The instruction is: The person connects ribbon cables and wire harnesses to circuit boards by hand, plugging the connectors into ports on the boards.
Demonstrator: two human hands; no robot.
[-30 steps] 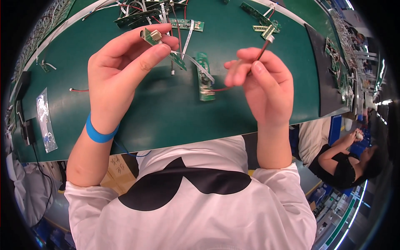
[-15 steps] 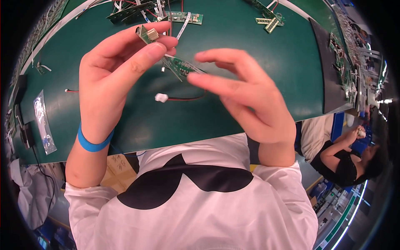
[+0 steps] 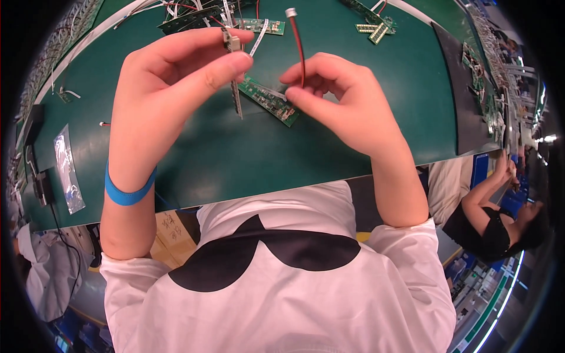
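Note:
My left hand [image 3: 170, 88] pinches a narrow circuit board [image 3: 235, 97], held on edge above the bench, with a pale connector near its top. A blue band circles that wrist. Between thumb and forefinger of my right hand [image 3: 335, 97] is a red-and-black cable [image 3: 299, 50], which stands upward and ends in a white plug. A second green circuit board [image 3: 271, 103], covered with small parts, shows between the two hands. Whether it rests on the bench or hangs from the held board, I cannot tell.
The green bench top [image 3: 282, 159] carries more boards and wires [image 3: 194, 20] at the back. A small board pair [image 3: 376, 29] lies far right, beside a black mat [image 3: 456, 88]. A clear plastic strip [image 3: 69, 170] is at left. Another person [image 3: 485, 212] sits at right.
My right hand has taken hold of the cable, whose plug lay low over the bench and now points up. The board in my left hand has turned on edge.

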